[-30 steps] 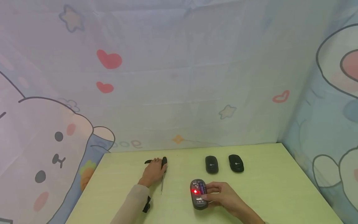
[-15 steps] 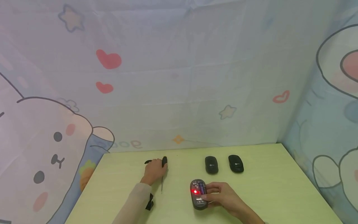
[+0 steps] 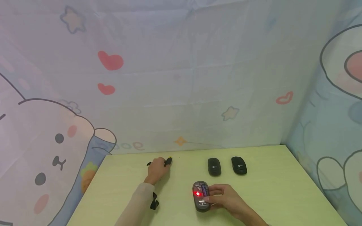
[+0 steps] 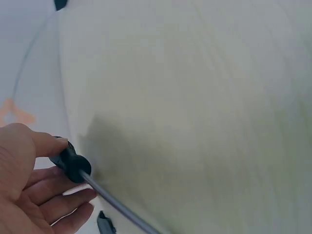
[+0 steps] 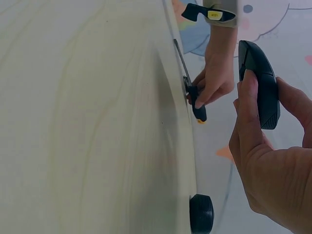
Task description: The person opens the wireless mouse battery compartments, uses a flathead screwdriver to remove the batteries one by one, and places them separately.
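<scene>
My left hand (image 3: pixel 157 172) grips a screwdriver by its black handle (image 4: pixel 75 165), thumb on one side and fingers on the other. Its metal shaft (image 4: pixel 119 205) slants away from the hand in the left wrist view; the head view shows only part of the handle. In my right hand (image 3: pixel 227 199) a dark computer mouse (image 3: pixel 201 202) is held between thumb and fingers. Its underside faces the head camera, with a red light glowing and a battery visible inside. Beside my left hand lies a black object (image 3: pixel 149 163), mostly covered, its kind unclear.
Two black mice stand toward the back of the pale yellow table (image 3: pixel 263 188): one mouse (image 3: pixel 214 166) behind the held one, another mouse (image 3: pixel 239 165) farther right. A printed cloth wall (image 3: pixel 181 78) rises along the back edge, and another printed cloth (image 3: pixel 325 125) borders the right side.
My left hand has closed on the screwdriver and turned it; the handle now leans right and the shaft has gone out of sight in the head view. The right hand holds still.
</scene>
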Available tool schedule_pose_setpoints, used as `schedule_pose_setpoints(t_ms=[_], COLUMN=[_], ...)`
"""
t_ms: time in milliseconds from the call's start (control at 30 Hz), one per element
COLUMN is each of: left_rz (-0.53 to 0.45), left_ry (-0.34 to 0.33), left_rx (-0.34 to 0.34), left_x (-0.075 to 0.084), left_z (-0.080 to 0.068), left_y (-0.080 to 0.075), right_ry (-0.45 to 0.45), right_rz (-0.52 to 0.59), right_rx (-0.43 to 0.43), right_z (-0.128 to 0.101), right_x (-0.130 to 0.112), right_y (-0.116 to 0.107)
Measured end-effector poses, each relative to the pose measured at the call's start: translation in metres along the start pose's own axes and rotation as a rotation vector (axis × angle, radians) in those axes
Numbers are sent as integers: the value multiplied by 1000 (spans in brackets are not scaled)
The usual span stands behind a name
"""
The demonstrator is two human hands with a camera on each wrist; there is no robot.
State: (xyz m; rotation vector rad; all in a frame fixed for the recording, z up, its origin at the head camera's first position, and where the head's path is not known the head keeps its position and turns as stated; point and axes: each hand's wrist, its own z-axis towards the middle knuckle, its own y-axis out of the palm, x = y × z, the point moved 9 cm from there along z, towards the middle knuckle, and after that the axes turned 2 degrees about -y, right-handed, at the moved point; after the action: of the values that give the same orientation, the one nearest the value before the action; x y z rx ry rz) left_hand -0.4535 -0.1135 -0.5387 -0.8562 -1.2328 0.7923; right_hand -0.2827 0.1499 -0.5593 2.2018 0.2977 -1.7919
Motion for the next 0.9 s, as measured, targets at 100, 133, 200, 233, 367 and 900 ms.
schedule_pose_setpoints(t_ms=[100, 133, 200, 233, 367, 900], left_rz=[-71, -102, -196, -240, -367, -827], left_ry=[-1, -4, -10, -13, -44, -69], left_rx=[24, 27, 25, 22, 0, -102], left_x=[1, 2, 4, 5, 8, 34], left_z=[-1, -1, -2, -2, -3, -15], left_y=[-7, -9, -15, -18, -28, -53], right_ry=[-9, -9, -4, 1, 23, 31], right_rz=[7, 7, 5, 4, -3, -15], right_rx=[-10, -11, -10, -10, -6, -12], right_z=[0, 0, 0, 0, 1, 1], right_x=[0, 0, 1, 2, 4, 3], right_y=[1, 1, 1, 1, 2, 9])
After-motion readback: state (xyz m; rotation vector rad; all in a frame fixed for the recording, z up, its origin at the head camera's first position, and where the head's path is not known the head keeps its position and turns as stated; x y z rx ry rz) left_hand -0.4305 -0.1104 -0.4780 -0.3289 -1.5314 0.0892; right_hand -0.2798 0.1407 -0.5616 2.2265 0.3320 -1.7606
